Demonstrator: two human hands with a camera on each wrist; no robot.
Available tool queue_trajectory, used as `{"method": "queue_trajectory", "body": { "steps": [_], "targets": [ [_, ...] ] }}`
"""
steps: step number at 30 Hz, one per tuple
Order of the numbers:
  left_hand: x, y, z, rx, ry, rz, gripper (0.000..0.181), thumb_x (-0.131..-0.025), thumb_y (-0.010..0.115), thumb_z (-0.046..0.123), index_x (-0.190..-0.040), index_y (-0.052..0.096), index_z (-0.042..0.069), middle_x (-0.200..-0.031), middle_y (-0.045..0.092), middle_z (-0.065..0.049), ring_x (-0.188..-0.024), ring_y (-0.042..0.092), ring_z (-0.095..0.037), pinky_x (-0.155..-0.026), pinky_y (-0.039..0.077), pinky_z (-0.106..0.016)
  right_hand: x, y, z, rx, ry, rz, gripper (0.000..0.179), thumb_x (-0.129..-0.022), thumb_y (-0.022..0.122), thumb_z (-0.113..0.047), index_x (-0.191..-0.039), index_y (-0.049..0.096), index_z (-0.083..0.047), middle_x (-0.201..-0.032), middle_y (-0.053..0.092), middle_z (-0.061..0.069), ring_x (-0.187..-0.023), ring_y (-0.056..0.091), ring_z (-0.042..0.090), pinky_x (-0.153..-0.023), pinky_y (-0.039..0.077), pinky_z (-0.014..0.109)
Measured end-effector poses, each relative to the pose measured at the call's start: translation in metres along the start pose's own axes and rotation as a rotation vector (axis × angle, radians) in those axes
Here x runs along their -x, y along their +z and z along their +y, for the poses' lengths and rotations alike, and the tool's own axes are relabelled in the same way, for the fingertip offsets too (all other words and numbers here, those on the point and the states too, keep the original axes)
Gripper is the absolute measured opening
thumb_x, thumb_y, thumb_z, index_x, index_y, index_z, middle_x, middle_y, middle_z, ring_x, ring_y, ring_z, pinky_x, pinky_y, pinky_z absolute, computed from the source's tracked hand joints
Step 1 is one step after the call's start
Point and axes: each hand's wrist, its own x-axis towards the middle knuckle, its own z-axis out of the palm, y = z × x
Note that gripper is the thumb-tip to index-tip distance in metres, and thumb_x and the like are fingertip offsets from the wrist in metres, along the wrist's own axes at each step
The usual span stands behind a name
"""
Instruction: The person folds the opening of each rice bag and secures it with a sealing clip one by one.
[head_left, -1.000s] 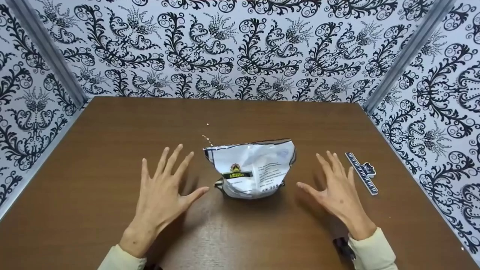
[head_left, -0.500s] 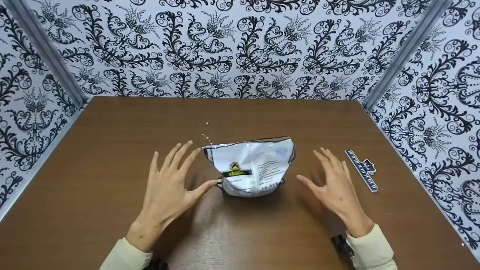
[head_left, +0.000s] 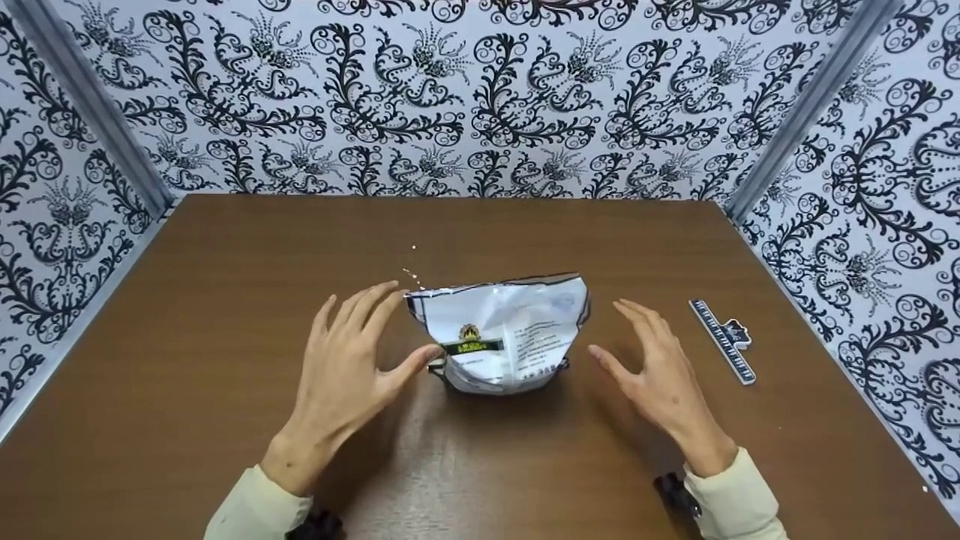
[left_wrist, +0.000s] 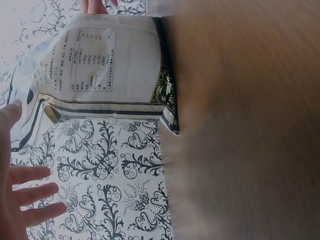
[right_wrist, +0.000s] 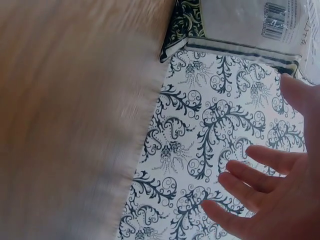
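A white plastic bag point(head_left: 510, 337) with a dark-edged top and a yellow-and-black logo stands in the middle of the table. In the head view my left hand point(head_left: 345, 367) is at its left side, fingers spread, the thumb tip at the bag's lower left edge; whether it touches I cannot tell. My right hand point(head_left: 664, 375) stays apart from the bag on its right, fingers loosely extended and holding nothing. Printed text shows on the bag point(left_wrist: 95, 60) in the left wrist view, and a barcode on the bag point(right_wrist: 240, 20) in the right wrist view.
A ruler-like clip point(head_left: 724, 341) with a black-and-white bar lies on the brown table point(head_left: 300, 240), right of my right hand. Small pale grains point(head_left: 412, 277) are scattered behind the bag's left corner. Patterned walls point(head_left: 450, 97) enclose the back and sides.
My left hand has moved right, up to the bag's left side. The right hand has shifted slightly left, closer to the bag. Bag and clip stay in place.
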Motion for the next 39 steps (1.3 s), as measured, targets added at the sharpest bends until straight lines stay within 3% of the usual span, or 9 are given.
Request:
{"method": "queue_trajectory", "body": {
  "steps": [7,17,31,39],
  "targets": [
    [-0.005,0.000,0.006,0.049,-0.024,0.020,0.071,-0.093,0.067,0.061,-0.145,0.059,0.013,-0.144,0.065,-0.006,-0.135,0.060,-0.026,-0.119,0.039,-0.050,-0.001,0.007,-0.005,-0.052,-0.034,0.001,0.065,-0.096,0.077,-0.028,-0.151,0.051,-0.007,-0.153,0.053,0.014,-0.146,0.047,0.034,-0.120,0.037,0.056],
    [-0.011,0.002,0.013,0.150,-0.036,0.058,0.057,-0.097,0.070,0.047,-0.141,0.062,0.013,-0.136,0.069,-0.008,-0.129,0.064,-0.028,-0.110,0.048,-0.048,-0.002,0.014,-0.016,-0.128,-0.057,-0.002,0.058,-0.099,0.073,-0.024,-0.151,0.052,-0.010,-0.150,0.057,0.013,-0.143,0.050,0.034,-0.119,0.037,0.056],
    [-0.017,0.006,0.024,0.247,-0.062,0.104,0.042,-0.099,0.071,0.038,-0.132,0.067,0.012,-0.129,0.072,-0.004,-0.118,0.069,-0.024,-0.097,0.055,-0.044,-0.001,0.024,-0.023,-0.195,-0.132,0.044,0.049,-0.095,0.075,-0.009,-0.140,0.058,-0.002,-0.137,0.063,0.016,-0.117,0.064,0.035,-0.101,0.052,0.056],
    [-0.024,0.004,0.028,0.285,-0.017,0.156,0.033,-0.099,0.072,0.034,-0.123,0.069,0.013,-0.117,0.074,-0.001,-0.106,0.071,-0.019,-0.091,0.056,-0.040,0.000,0.023,-0.027,-0.257,-0.184,0.096,0.049,-0.093,0.075,-0.004,-0.140,0.059,-0.003,-0.132,0.067,0.012,-0.113,0.068,0.026,-0.100,0.051,0.021]
  ]
}}
